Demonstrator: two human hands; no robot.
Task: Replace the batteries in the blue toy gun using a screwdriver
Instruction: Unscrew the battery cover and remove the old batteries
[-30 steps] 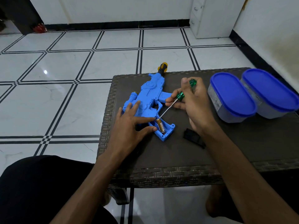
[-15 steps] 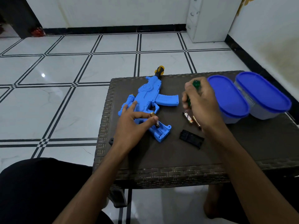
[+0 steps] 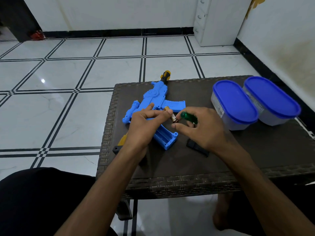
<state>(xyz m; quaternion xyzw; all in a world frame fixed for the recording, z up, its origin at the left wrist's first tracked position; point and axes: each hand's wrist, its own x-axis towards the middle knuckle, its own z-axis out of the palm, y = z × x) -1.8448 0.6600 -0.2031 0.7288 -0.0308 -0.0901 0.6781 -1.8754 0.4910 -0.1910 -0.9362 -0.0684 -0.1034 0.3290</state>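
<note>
Pinched between thumb and fingertips of the left hand [image 3: 144, 124] is a battery [image 3: 171, 115], lifted clear above the blue toy gun [image 3: 153, 101]. At its three o'clock, the right hand [image 3: 201, 132] curls around the green screwdriver handle [image 3: 189, 117], free fingers near the battery's lower end. The gun lies flat on the woven table [image 3: 238, 159], its open battery compartment [image 3: 166, 137] at six o'clock, black cover [image 3: 197, 148] beside it. Risk: with the right hand's grip shared, the battery could slip during a handover and roll off the table.
</note>
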